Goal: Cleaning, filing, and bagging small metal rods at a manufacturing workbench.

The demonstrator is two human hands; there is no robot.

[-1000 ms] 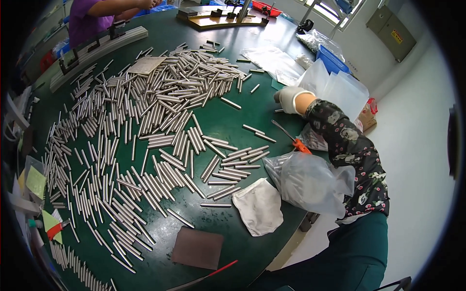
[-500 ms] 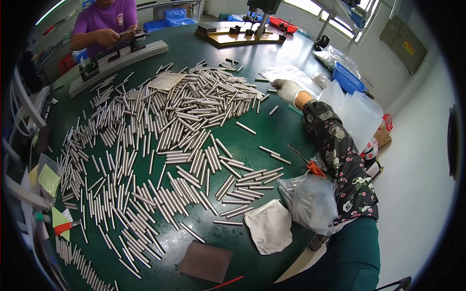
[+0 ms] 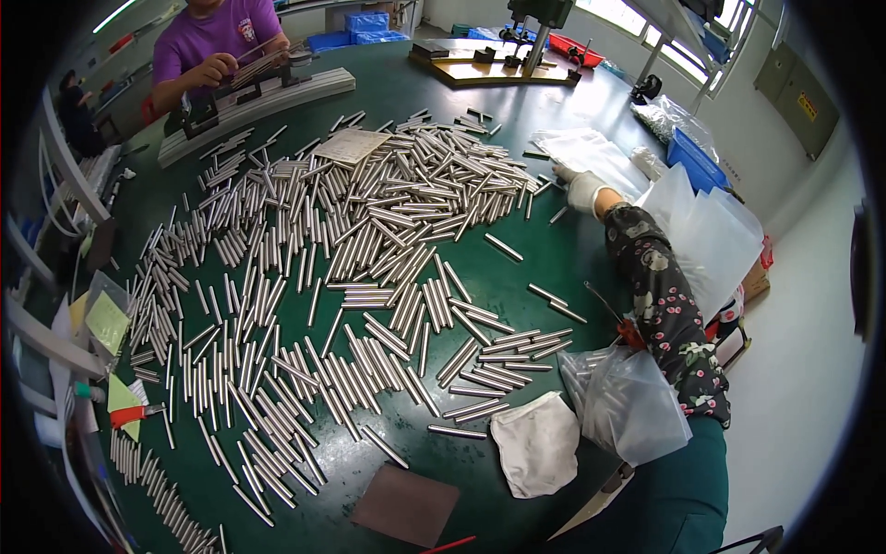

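My right hand (image 3: 583, 191), in a pale glove with greyish fingertips, reaches over the far right part of the green table. Its fingers look stretched toward a few loose metal rods (image 3: 557, 215), and I see nothing held in them. Just beyond the hand lie flat clear plastic bags (image 3: 591, 152). A large heap of shiny metal rods (image 3: 434, 185) spreads to the left of it, with looser rows nearer to me. A card (image 3: 351, 145) rests on top of the heap. My left hand is outside the picture.
Under my right forearm sits a tool with an orange-red handle (image 3: 631, 334), partly covered. Nearer are a clear bag of rods (image 3: 637, 406), a white cloth (image 3: 535, 445) and a brown sheet (image 3: 406, 505). Across the table a co-worker in purple (image 3: 217, 46) handles thin pieces over a rail fixture (image 3: 258, 115).
The whole view has shifted, so the table sits farther right in it. My right hand has drawn slightly nearer to me, and my forearm now covers more of the orange-red handle.
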